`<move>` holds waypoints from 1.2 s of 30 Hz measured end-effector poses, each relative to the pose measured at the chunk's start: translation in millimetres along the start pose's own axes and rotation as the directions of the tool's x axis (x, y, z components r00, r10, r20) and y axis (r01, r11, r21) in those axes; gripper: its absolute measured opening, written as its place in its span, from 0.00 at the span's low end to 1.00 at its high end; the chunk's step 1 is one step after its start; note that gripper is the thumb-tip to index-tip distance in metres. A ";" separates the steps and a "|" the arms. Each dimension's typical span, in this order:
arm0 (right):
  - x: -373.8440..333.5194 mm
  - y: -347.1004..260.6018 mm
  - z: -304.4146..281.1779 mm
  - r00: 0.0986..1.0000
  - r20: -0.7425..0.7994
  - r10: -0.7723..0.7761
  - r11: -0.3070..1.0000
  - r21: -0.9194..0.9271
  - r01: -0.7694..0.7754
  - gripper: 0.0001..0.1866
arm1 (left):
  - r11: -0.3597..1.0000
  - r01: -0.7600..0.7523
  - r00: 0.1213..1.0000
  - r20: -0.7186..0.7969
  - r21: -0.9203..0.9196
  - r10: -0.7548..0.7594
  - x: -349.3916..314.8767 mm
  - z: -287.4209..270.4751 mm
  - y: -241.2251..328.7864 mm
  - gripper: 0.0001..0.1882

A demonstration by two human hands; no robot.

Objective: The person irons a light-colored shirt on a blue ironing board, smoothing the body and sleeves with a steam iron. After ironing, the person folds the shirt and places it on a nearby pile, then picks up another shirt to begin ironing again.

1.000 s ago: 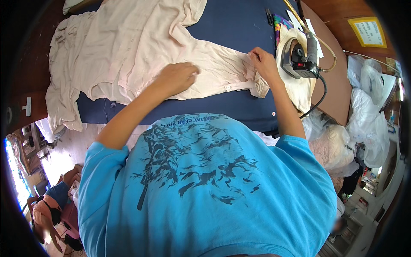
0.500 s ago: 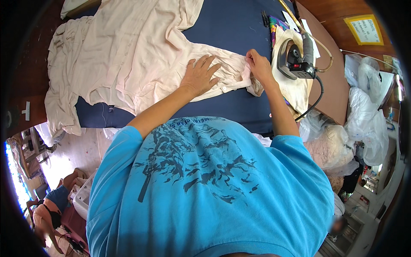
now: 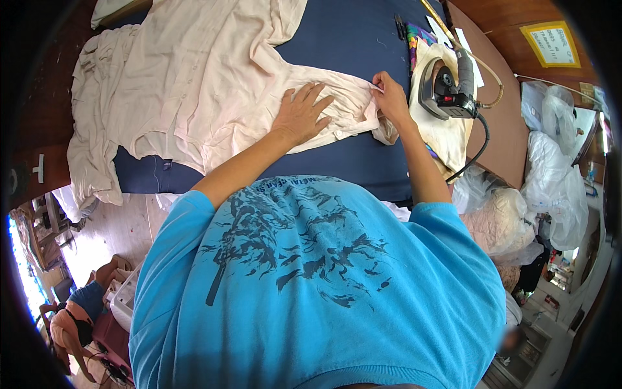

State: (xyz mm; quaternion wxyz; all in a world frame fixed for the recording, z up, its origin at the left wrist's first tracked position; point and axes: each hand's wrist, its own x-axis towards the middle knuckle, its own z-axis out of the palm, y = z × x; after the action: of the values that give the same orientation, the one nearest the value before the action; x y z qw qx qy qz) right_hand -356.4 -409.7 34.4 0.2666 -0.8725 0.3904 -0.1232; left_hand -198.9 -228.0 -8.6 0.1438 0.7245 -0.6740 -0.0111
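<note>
A pale pink button-up shirt (image 3: 194, 84) is spread, wrinkled, over a dark blue padded table (image 3: 346, 48). One of its sleeves stretches to the right beneath my hands. Flat on that sleeve lies my left hand (image 3: 301, 117), its fingers spread. At the sleeve's far right end, my right hand (image 3: 389, 97) pinches the edge of the cloth between thumb and fingers. Part of the cuff hangs below that wrist. To the right of my right hand, an iron (image 3: 447, 87) with a black handle rests on a cream cloth (image 3: 421, 133), apart from both hands.
The iron's black cord (image 3: 484, 139) and a tan hose (image 3: 495, 97) run along the right side. Plastic-wrapped bundles (image 3: 551, 168) are piled beyond the table's right edge. Another person (image 3: 81, 318) bends over at the lower left. Small black tools (image 3: 400, 27) lie near the table's far edge.
My right hand has shifted very slightly up and left, still pinching the sleeve end. The left hand stays almost in place. The person at lower left has moved a little.
</note>
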 end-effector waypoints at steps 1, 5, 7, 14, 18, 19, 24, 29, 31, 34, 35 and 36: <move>1.9 -1.8 0.4 1.000 -0.005 0.017 1.000 -0.019 -0.018 0.13 | 1.000 -0.001 1.000 -0.003 0.001 0.001 -0.4 0.2 -0.5 0.25; 16.4 6.5 8.0 0.977 -0.157 -0.145 0.989 0.008 0.148 0.11 | 1.000 -0.015 1.000 0.017 -0.008 0.015 2.1 -0.9 -1.4 0.25; 14.1 -48.1 8.1 0.947 -0.243 -0.211 0.965 0.102 0.241 0.09 | 1.000 0.000 1.000 0.030 0.003 0.000 -1.5 -0.8 -1.6 0.25; -7.1 -24.9 64.1 0.942 -0.146 -0.302 0.953 -0.029 0.301 0.06 | 0.998 -0.063 0.998 0.031 -0.004 0.063 -14.4 0.1 -0.4 0.26; -22.3 -27.5 65.4 0.919 -0.131 -0.373 0.920 -0.180 0.347 0.12 | 0.992 0.110 0.994 -0.016 -0.056 -0.111 -14.0 -2.5 -7.8 0.27; -24.1 -30.4 64.9 0.908 -0.130 -0.398 0.903 -0.231 0.363 0.15 | 0.978 0.192 0.980 -0.041 -0.078 -0.195 -8.9 -0.7 -13.4 0.27; -26.0 -25.9 62.0 0.933 -0.045 -0.356 0.876 -0.365 0.317 0.27 | 0.941 0.336 0.942 -0.011 0.045 -0.336 5.9 -7.2 -38.3 0.29; -25.2 -25.7 61.7 0.933 -0.019 -0.359 0.862 -0.391 0.323 0.28 | 0.938 0.335 0.942 -0.003 0.085 -0.336 8.2 -11.3 -37.4 0.30; -31.4 -27.2 59.0 0.915 -0.003 -0.403 0.840 -0.398 0.368 0.26 | 0.937 0.336 0.941 -0.001 0.099 -0.338 10.7 -12.9 -38.5 0.30; -29.1 -27.4 59.9 0.903 0.057 -0.426 0.812 -0.417 0.409 0.25 | 0.944 0.313 0.950 -0.024 0.104 -0.313 10.3 -7.8 -42.4 0.31; -25.4 -27.3 59.2 0.903 0.075 -0.423 0.804 -0.429 0.412 0.25 | 0.946 0.309 0.951 -0.038 0.102 -0.307 10.9 -12.4 -38.7 0.31; -26.2 -27.2 58.2 0.907 0.060 -0.417 0.806 -0.437 0.399 0.25 | 0.947 0.306 0.952 -0.052 0.101 -0.302 9.2 -17.9 -32.2 0.32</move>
State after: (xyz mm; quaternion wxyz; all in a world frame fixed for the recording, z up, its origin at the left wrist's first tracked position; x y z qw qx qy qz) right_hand -332.4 -353.7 1.3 0.0223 -0.9705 0.2166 -0.1034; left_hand -162.9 -231.9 3.0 0.1130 0.8264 -0.5514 0.0163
